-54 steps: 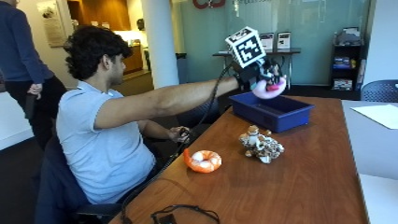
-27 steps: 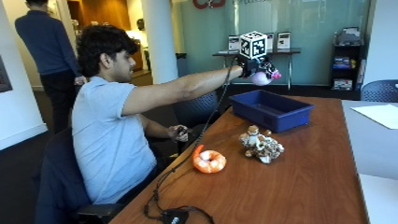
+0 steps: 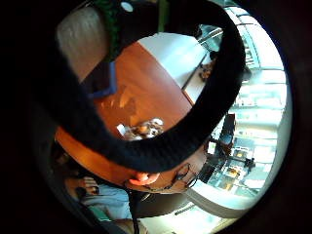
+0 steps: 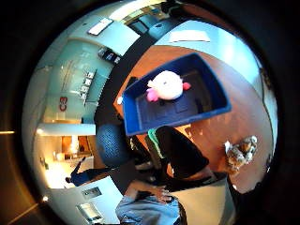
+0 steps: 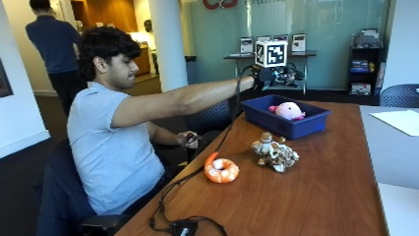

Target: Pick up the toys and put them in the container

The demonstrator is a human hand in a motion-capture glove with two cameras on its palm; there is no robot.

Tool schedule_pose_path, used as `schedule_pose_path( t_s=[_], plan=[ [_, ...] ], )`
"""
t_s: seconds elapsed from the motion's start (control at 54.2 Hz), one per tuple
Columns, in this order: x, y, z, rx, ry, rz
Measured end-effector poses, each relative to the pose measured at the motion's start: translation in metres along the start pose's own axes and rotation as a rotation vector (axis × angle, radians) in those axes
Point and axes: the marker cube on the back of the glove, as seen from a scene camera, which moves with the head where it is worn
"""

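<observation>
In the outside view my gloved right hand [image 5: 276, 76] hovers above the far end of the blue container [image 5: 308, 126], fingers relaxed and holding nothing. A pink and white plush toy [image 5: 288, 110] lies inside the container, and the thumb side palm view shows the plush toy [image 4: 166, 85] on the floor of the container [image 4: 211, 108] below the palm. A brown and white plush toy [image 5: 275, 152] sits on the wooden table nearer the person. An orange and white ring-shaped toy [image 5: 221, 170] lies beside it, near the table's edge.
The person's bare left hand [image 5: 189, 139] rests at the table's edge. A black cable runs along the table to a small black box [image 5: 183, 227]. A white sheet [image 5: 399, 121] lies at the far right. A blue chair [image 5: 401, 95] stands behind.
The hand held the pink plush above the container; it has let go and the plush now lies inside. The hand stays raised above the container.
</observation>
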Motion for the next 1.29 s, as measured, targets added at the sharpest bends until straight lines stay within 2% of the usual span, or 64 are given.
schedule_pose_path(
  t_s=[0.259,0.406,0.554,0.776,1.053,1.293],
  plan=[
    [0.096,0.057,0.068,-0.159,0.014,0.13],
    [0.122,0.079,0.132,-0.284,-0.092,0.177],
    [0.137,0.096,0.19,-0.397,-0.099,0.205],
    [0.132,0.094,0.206,-0.194,-0.175,0.144],
    [0.129,0.092,0.204,0.017,-0.096,0.117],
    [0.13,0.086,0.186,0.106,-0.114,0.102]
  ],
)
